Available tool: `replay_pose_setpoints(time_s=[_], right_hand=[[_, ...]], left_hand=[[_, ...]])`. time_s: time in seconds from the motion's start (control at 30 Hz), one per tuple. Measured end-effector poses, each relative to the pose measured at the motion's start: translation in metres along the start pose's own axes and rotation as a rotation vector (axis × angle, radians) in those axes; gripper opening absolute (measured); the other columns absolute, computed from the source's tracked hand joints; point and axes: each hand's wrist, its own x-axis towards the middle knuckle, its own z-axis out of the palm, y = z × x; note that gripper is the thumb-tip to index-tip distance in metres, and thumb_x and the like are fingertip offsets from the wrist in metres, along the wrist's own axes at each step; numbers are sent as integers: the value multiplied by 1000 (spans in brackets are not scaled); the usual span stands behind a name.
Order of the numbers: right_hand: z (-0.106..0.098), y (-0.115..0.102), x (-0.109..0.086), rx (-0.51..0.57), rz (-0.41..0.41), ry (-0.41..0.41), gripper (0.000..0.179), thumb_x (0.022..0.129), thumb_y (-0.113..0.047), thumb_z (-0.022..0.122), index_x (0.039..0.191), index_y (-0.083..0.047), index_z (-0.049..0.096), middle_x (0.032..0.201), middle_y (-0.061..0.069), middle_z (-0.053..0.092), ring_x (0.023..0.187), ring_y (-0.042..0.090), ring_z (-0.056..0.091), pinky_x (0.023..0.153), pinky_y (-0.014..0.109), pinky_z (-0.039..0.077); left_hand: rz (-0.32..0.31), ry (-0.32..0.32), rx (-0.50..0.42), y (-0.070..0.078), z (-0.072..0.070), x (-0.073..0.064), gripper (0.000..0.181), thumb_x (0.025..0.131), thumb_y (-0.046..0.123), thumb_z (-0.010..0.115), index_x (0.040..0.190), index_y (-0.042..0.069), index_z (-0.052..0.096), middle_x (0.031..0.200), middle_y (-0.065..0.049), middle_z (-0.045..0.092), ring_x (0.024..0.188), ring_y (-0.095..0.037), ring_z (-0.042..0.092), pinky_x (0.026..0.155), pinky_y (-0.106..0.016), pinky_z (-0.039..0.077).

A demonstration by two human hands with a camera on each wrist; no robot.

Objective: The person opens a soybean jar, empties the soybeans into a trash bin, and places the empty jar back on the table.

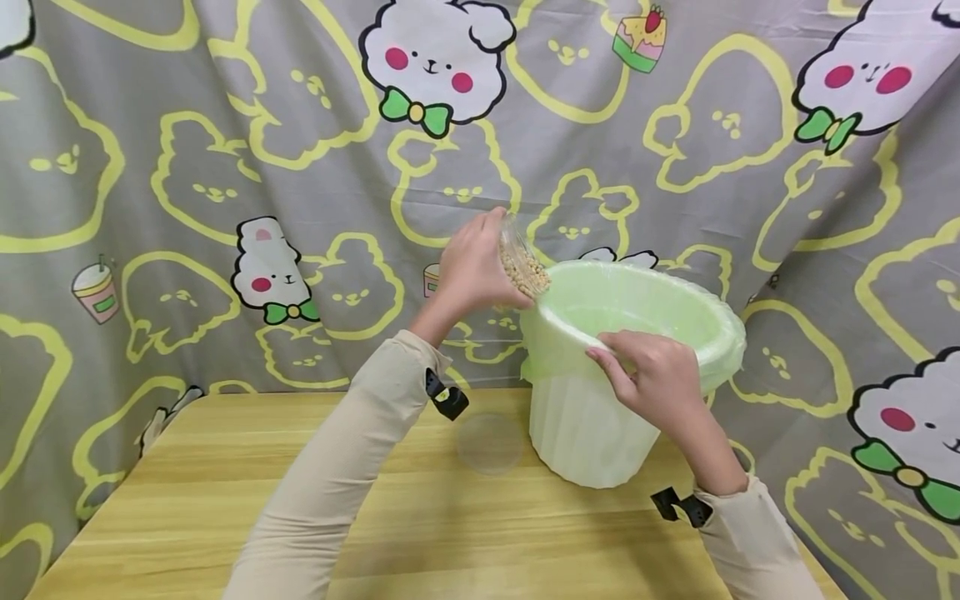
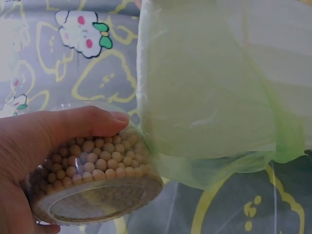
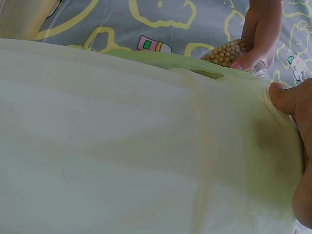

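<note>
While the left hand (image 1: 478, 265) is gripping a clear jar (image 1: 523, 265) of small beige balls, its palm and fingers are covering much of one side, and the mouth is not showing clearly in any view. The jar is hanging tilted just beside the near-left rim of a pale bin (image 1: 585, 425), its long side slanting from upper left to lower right in the head view; in the left wrist view its flat base is facing down and toward the lens. Whether it is touching the green liner (image 1: 723, 329) — their edges are overlapping — I cannot tell. The right hand (image 1: 663, 379) is pinching the liner at the bin's front rim, fingers partly hidden, and the right wrist view is cutting this hand off at the edge. The bin's floor is lying out of sight. On the table (image 1: 420, 525), a faint, clear disc (image 1: 489, 444) is barely showing.
</note>
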Motion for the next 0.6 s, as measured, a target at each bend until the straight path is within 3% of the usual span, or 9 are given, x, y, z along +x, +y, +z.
replay_pose_setpoints(time_s=[0.23,0.6], right_hand=[[1,1,0,1,-24,8,58,107,-50,45,91,-4,78,78,10,77,54,21,67,46,40,52],[0,0,0,-14,-17,4,59,107,-51,43,88,-6,77,74,8,75,52,19,63,45,38,50]], left_hand=[[4,-20,25,5,-3,2,135,51,50,99,159,12,28,155,-10,46,141,-29,46,118,-43,40],[23,-32,46,7,-5,4,135,51,50,99,159,10,28,157,-11,44,143,-31,44,120,-42,37]])
